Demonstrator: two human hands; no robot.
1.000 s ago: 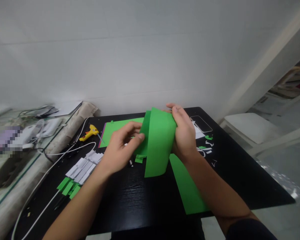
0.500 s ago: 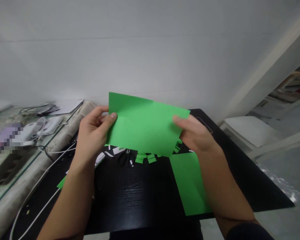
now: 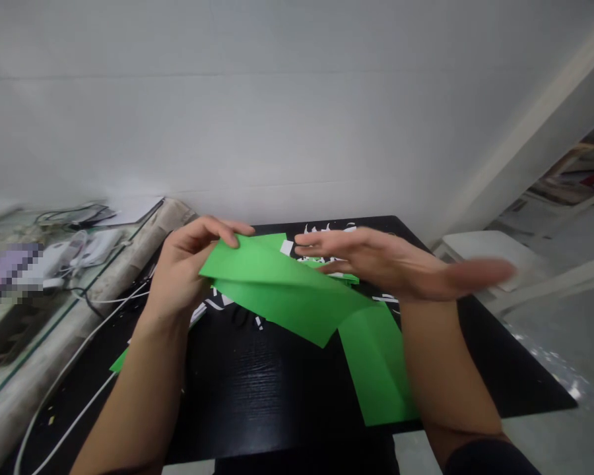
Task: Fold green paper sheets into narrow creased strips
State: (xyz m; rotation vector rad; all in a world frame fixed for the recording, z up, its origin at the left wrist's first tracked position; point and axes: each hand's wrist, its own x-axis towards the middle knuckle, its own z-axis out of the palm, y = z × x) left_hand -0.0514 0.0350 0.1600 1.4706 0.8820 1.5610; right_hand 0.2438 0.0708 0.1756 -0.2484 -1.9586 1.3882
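Observation:
My left hand (image 3: pixel 181 264) pinches the left end of a green sheet of paper (image 3: pixel 297 297), which hangs tilted above the black table with a bend along it. Over the paper's right part, my right hand (image 3: pixel 391 264) has its fingers stretched out and its thumb spread to the right, slightly blurred. Whether its fingertips touch the paper I cannot tell. A second green sheet (image 3: pixel 373 369) lies flat on the table, under and beside my right forearm. Behind the held paper are green and white cut pieces (image 3: pixel 321 259), partly hidden.
The black table (image 3: pixel 257 402) meets a pale wall at the back. Dark scissors (image 3: pixel 240 316) and white paper scraps (image 3: pixel 212 307) lie left of centre. White cables (image 3: pixel 86 343) run along the left edge, beside a glass-topped surface with devices. A white stool (image 3: pixel 490 260) stands at the right.
The green paper was held upright and spread between both hands. Now its right end has dropped and it is bent; my right hand has let go and opened its fingers.

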